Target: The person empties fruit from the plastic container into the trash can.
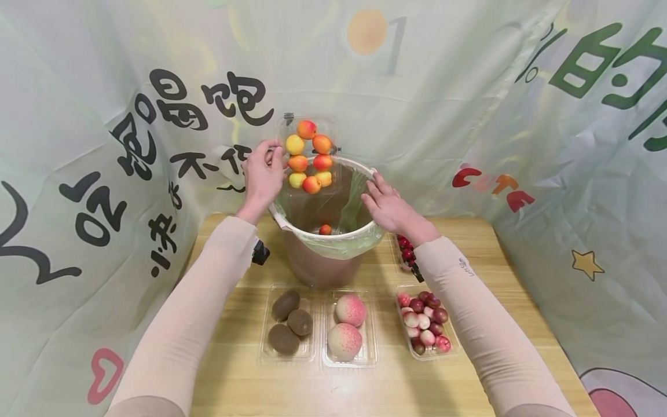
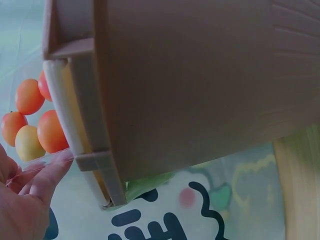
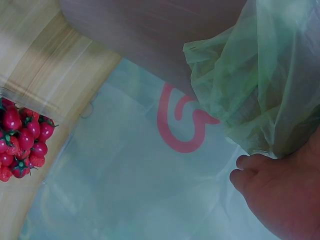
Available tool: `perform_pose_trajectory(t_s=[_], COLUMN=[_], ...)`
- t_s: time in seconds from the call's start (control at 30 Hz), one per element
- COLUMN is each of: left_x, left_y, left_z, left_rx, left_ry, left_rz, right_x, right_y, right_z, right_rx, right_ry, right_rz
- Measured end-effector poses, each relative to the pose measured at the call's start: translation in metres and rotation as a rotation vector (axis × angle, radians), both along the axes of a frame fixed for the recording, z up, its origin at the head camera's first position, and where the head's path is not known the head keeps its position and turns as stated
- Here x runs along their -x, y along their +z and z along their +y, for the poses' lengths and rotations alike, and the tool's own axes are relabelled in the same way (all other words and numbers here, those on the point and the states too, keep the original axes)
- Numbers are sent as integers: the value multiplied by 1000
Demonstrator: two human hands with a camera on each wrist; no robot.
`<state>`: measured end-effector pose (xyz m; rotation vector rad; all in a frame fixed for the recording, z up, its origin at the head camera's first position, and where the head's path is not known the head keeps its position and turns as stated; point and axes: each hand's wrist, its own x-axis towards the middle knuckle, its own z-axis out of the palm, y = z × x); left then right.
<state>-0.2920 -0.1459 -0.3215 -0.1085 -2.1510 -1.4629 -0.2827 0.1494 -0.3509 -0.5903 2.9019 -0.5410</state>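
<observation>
In the head view, my left hand (image 1: 264, 176) grips the left edge of a clear plastic box (image 1: 333, 124), tipped up over the bin. Several orange-red and yellow apricots (image 1: 298, 163) show in it. The brown trash can (image 1: 323, 263) is lined with a thin green bag (image 1: 346, 246), and one orange fruit (image 1: 325, 230) is down inside. My right hand (image 1: 393, 208) holds the can's right rim through the bag. In the right wrist view, two fingertips (image 3: 243, 170) show outside the bag. The left wrist view shows left fingers (image 2: 50, 177) pinching the box edge beside the rim.
In front of the can stand clear boxes of brown kiwis (image 1: 285, 339), two pink-white peaches (image 1: 345, 341) and small dark-red and pink fruits (image 1: 427, 321). A box of red cherry tomatoes (image 3: 25, 137) lies by the right forearm. Printed cloth (image 1: 443, 145) surrounds the wooden table (image 1: 229, 370).
</observation>
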Motion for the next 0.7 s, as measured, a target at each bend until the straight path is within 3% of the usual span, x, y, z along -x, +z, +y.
perform_pose_trajectory(t_s=[0.23, 0.7], left_x=[-1, -3], left_y=[-2, -1], left_z=[1, 4], left_rx=[34, 66], left_ry=[36, 41], left_rz=[23, 71], right_x=[0, -2], right_y=[-3, -1], right_z=[1, 0], right_rx=[11, 18], right_ry=[-5, -6], right_rz=[-11, -2])
